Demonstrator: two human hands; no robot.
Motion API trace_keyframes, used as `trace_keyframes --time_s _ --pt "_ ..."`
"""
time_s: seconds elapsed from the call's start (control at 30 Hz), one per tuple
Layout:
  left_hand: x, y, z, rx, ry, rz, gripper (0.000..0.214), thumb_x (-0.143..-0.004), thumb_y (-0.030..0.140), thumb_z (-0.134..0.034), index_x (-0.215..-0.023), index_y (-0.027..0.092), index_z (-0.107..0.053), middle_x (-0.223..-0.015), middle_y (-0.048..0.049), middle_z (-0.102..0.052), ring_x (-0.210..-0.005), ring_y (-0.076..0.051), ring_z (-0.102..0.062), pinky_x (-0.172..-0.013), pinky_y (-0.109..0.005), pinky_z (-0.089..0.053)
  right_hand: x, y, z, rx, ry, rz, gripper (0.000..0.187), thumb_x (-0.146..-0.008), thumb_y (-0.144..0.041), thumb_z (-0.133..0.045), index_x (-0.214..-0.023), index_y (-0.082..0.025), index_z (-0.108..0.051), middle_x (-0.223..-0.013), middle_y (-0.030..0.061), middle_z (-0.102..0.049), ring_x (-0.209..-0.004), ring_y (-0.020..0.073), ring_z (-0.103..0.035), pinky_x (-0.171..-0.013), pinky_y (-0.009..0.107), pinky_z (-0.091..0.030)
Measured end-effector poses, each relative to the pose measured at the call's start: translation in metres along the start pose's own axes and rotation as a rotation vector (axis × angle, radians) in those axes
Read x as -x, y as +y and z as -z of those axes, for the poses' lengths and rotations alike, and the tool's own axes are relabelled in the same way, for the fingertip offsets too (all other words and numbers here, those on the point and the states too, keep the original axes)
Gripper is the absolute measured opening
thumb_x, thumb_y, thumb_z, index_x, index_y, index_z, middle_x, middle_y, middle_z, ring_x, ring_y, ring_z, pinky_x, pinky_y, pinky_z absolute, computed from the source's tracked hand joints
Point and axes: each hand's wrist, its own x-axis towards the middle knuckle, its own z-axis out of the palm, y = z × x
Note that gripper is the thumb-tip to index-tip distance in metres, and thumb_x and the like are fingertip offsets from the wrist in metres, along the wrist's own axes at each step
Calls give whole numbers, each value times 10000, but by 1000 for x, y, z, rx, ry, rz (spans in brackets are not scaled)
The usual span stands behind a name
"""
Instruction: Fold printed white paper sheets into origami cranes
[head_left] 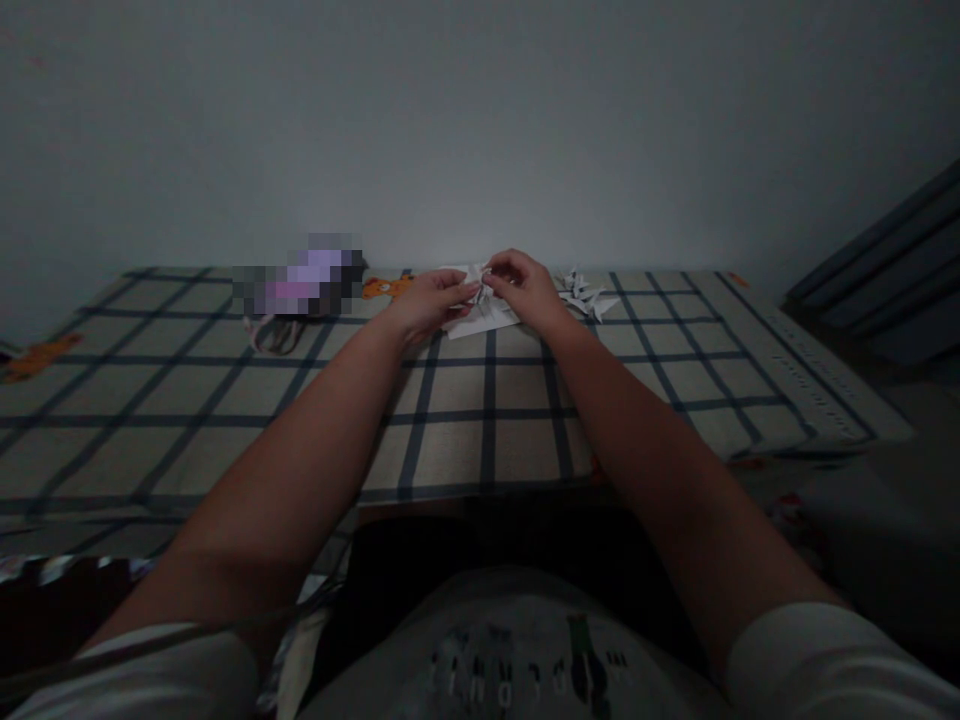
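Observation:
Both hands meet over the far middle of the table, pinching a small folded piece of white paper (480,284) between them. My left hand (433,302) grips its left side with thumb and fingers. On the other side, my right hand (525,288) is closed, with thumb and forefinger on the paper's right edge. Beneath the hands lies a flat white sheet (484,320), partly covered by them. Several folded white paper figures (589,297) with pointed tips rest just right of my right hand. The exact shape of the held paper is too small to tell.
A checked tablecloth (517,440) covers the table, which stands against a pale wall (480,130). To the left lies a blurred-out purple item (311,280) with a looped strap (274,335) beside it. Dark slatted panels (885,270) stand beyond the table's right end.

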Motion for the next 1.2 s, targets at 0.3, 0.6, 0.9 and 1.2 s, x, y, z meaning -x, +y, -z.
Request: trace_keyframes --time_s 0.3,0.6,0.9,1.2 --pt "4 4 -10 67 42 -34 299 -709 381 -879 -813 173 -691 -744 6 -641 -613 -63 -557 -572 -165 -466 -3 13 -7 -136 -18 -28 238 -901 -432 -657 -1040 -243 -615 -821 -9 -585 -754 132 -583 -696 262 -527" --pt "3 2 -4 100 -13 22 250 -690 293 -889 -841 178 -727 -854 -25 -702 -722 -100 -631 -672 -213 -529 -3 4 -8 -204 -2 -92 180 -879 -357 -697 -940 -227 -588 -783 -25 -582 -703 109 -572 -651 234 -503" --pt "6 1 -4 40 -98 31 240 -701 302 -865 -870 176 -752 -874 -51 -719 -755 -126 -643 -675 -231 -513 0 -8 -4 -254 -19 -232 242 -875 -413 -713 -859 -200 -597 -678 -54 -568 -580 70 -537 -546 192 -419" --pt "11 8 -10 39 -119 53 239 -675 272 -872 -851 174 -743 -877 -50 -726 -740 -121 -626 -657 -227 -502 -2 -6 -3 -321 -43 -323 366 -849 -523 -727 -779 -181 -616 -642 -46 -564 -554 62 -510 -546 185 -424"
